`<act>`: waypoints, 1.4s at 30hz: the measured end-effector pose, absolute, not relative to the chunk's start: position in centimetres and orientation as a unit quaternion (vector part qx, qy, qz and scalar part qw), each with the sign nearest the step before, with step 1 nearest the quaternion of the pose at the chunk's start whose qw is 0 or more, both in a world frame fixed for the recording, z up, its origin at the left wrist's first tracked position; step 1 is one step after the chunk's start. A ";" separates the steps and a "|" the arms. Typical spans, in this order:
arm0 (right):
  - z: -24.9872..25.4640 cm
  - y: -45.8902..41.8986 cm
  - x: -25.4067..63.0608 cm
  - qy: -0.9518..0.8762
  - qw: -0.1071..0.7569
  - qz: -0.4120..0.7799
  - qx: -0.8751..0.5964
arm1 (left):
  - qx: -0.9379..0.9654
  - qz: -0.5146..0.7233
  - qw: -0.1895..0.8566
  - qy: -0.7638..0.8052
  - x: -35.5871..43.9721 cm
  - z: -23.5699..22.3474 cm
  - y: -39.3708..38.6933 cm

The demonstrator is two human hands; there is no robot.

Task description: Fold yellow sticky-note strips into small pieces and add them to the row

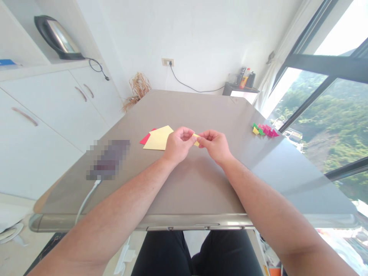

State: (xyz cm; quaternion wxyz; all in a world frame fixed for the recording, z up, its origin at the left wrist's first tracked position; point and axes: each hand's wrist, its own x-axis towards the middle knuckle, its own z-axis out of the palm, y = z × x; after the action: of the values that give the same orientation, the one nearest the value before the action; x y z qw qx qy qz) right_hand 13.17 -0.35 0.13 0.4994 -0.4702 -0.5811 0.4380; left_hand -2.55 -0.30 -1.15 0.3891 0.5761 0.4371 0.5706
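Between my two hands, above the middle of the table, is a small folded piece of yellow paper [196, 140]. My left hand [179, 142] pinches its left side between thumb and fingers. On the other side, my right hand [214, 143] grips it the same way, and the fingertips of both hands nearly meet. Most of the paper is hidden by the fingers, so its exact shape does not show. Just left of my left hand lie flat yellow sheets [157, 140], with a red sheet [145, 138] sticking out from beneath them.
Several small folded paper pieces [266, 130] in pink, green and yellow stand at the table's right, by the window. A blurred-out device [110, 159] with a white cable [87, 199] lies at left. The grey table [195, 191] has a rounded front edge.
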 end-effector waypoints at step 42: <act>0.3 -0.3 13.7 -0.589 0.399 0.511 -0.482 | 0.508 0.571 0.434 0.477 -2.6 -0.7 0.0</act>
State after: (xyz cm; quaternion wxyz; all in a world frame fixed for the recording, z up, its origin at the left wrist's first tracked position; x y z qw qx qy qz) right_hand 13.72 -0.32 0.27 0.3992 -0.4825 -0.5887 0.5111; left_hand -2.63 -0.01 -0.69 0.4339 0.5077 0.4771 0.5713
